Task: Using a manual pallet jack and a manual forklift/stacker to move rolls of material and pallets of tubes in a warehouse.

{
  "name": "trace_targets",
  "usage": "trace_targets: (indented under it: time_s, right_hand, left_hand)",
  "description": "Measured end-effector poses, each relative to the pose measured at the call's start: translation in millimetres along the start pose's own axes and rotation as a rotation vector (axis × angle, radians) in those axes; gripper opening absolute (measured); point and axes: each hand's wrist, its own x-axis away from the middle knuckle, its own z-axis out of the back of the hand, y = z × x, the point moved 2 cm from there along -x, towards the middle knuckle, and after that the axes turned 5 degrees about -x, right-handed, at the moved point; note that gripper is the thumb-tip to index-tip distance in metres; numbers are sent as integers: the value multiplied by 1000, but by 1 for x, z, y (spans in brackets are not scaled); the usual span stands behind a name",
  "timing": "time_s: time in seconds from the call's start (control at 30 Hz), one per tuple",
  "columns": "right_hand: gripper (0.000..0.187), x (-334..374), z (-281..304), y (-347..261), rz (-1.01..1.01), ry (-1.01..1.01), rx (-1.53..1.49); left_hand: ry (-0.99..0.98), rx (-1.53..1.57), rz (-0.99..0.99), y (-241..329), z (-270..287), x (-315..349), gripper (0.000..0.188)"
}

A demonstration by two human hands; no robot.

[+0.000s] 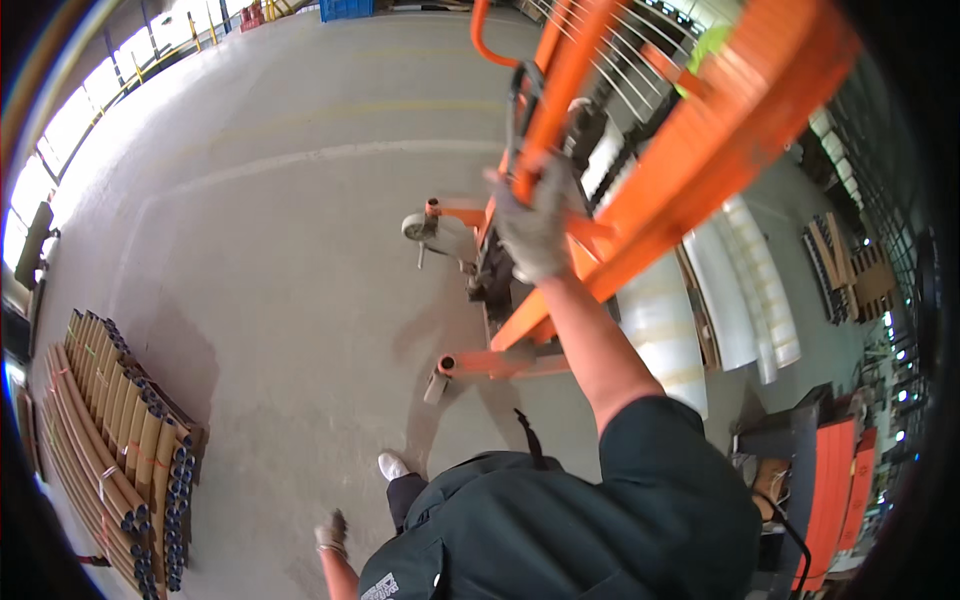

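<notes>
A tall orange manual lift stacker (680,190) leans across the upper right of the head view, with its wheeled legs on the floor. My right hand (538,225), in a grey glove, reaches up and closes round an orange bar of its frame, next to a black cable loop. Motion blurs the fingers somewhat. Low at my left side hangs my left hand (331,536), also gloved and dark at the fingertips, away from the stacker. It is too small and smeared to show how its fingers lie. A small caster wheel (414,227) sits at the stacker's far leg.
Bundled cardboard tubes (130,440) lie on the floor to my left. White wrapped rolls (660,330) lie beyond the stacker, near another person's yellow-green garment (708,48). An orange-red slab stack (835,490) stands at the lower right. A blue crate (345,9) is far ahead.
</notes>
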Motion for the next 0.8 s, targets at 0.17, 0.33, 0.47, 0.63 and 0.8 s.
trace_targets:
  time_s: [0.17, 0.33, 0.47, 0.63, 0.8]
  right_hand:
    - [18, -23, 2, 16, -543, 363, -423]
    - [12, -35, -21, 13, -804, 630, -238]
    - [10, -19, -20, 38, -686, 840, 94]
    - [17, -36, -41, 16, -832, 1006, 240]
    - [21, -38, -54, 16, -633, 1216, 405]
  left_hand:
    - [32, -148, -86, 276, 63, -189, 41]
    - [-273, -75, -543, 609, 5, -308, 46]
    - [-569, 92, -750, 803, -101, -387, 40]
    - [-961, -190, -1103, 989, -209, -297, 42]
    - [-1070, 14, -1523, 1113, -299, -251, 71]
